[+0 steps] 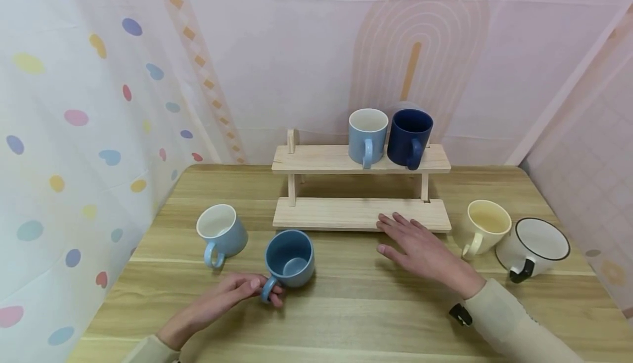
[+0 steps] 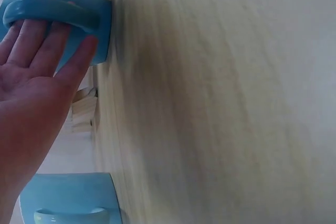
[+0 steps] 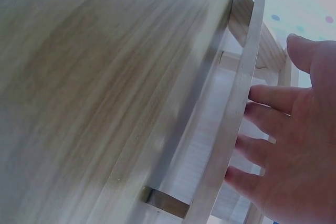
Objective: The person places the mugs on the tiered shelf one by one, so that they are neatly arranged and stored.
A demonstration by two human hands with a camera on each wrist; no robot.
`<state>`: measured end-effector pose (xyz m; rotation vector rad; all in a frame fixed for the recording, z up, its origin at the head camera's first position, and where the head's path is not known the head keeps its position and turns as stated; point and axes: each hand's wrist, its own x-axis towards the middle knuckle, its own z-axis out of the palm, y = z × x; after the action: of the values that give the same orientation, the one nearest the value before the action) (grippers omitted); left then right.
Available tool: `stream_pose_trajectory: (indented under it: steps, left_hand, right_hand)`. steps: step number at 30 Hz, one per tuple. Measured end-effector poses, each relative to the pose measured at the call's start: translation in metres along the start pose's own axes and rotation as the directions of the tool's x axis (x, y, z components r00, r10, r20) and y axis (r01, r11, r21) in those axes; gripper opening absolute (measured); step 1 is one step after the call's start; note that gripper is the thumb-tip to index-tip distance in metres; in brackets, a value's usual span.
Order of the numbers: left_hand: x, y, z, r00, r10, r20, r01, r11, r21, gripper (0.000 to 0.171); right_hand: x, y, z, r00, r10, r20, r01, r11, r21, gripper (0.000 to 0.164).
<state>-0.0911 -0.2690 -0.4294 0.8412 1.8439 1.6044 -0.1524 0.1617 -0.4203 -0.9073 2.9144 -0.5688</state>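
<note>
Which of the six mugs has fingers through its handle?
The dusty-blue round mug with the blue interior, standing on the wood-grain table: the left hand has fingers through its handle. The other five have none there.

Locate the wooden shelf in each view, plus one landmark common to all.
Head: wooden shelf right of centre, both tiers in view.
Left wrist: left of centre, about mid-height; only a small part of the shelf shows.
Right wrist: shelf runs diagonally from lower middle to upper right.
Shared landmark: wood-grain tabletop, also in left wrist and right wrist.
</note>
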Motion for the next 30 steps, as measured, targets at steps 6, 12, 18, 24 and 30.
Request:
stream_pose_trajectory:
  steps: [6,12,18,24,30]
  left_hand:
    - [0.001,0.0,0.002,1.0,-0.012,-0.012,0.012,1.0,0.027,0.047]
    - [0.003,-0.002,0.002,0.998,-0.002,-0.057,0.009,0.992,0.123,0.041]
    - [0.005,0.002,0.007,0.988,-0.031,-0.149,0.059,0.981,0.185,0.034]
    - [0.007,0.008,0.015,0.963,-0.068,-0.259,0.115,0.979,0.168,0.035]
    - [0.011,0.014,0.024,0.913,-0.107,-0.395,0.171,0.977,0.13,0.037]
  right_hand:
    - [0.0,0.0,0.0,1.0,-0.003,0.0,0.003,1.0,0.004,0.061]
    - [0.0,0.0,0.001,1.0,-0.003,-0.003,0.003,1.0,0.004,0.061]
    - [-0.001,0.0,0.001,1.0,0.006,-0.003,-0.006,1.0,0.002,0.062]
    - [-0.002,0.0,0.001,1.0,0.004,-0.002,-0.004,1.0,0.0,0.063]
    - [-0.002,-0.001,0.001,1.0,0.002,-0.001,-0.002,1.0,-0.005,0.063]
